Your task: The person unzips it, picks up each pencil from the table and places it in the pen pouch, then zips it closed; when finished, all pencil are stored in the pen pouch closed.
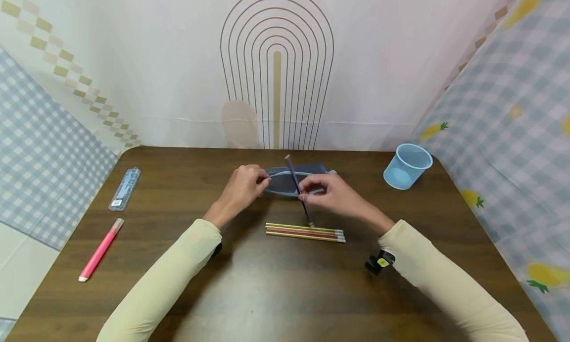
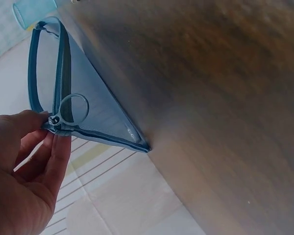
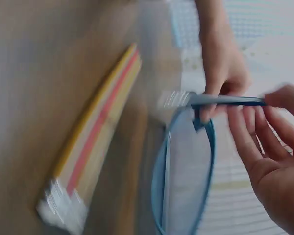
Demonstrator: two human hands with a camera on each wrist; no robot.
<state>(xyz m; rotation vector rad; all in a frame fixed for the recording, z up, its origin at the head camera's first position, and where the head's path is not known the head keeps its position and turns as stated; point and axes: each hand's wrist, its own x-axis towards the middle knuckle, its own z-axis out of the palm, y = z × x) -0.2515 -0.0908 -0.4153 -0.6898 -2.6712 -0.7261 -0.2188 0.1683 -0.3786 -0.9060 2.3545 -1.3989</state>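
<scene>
A blue see-through zipper pouch (image 1: 285, 184) stands with its mouth open at the middle back of the table. My left hand (image 1: 244, 186) pinches one end of it beside the zipper's ring pull (image 2: 74, 108). Between right thumb and fingers, my right hand (image 1: 328, 193) holds a dark blue pencil (image 3: 225, 100). That pencil is tilted in front of the pouch mouth, its silvery end pointing down toward the table. Just below lie several yellow and red pencils (image 1: 303, 232) side by side, their silvery ends to the right; the right wrist view blurs them (image 3: 90, 137).
A pink marker (image 1: 101, 250) and a clear, narrow plastic case (image 1: 124, 189) lie along the left side. At the back right stands a light blue cup (image 1: 403, 171). A patterned cloth (image 1: 178, 60) hangs behind the table's back edge.
</scene>
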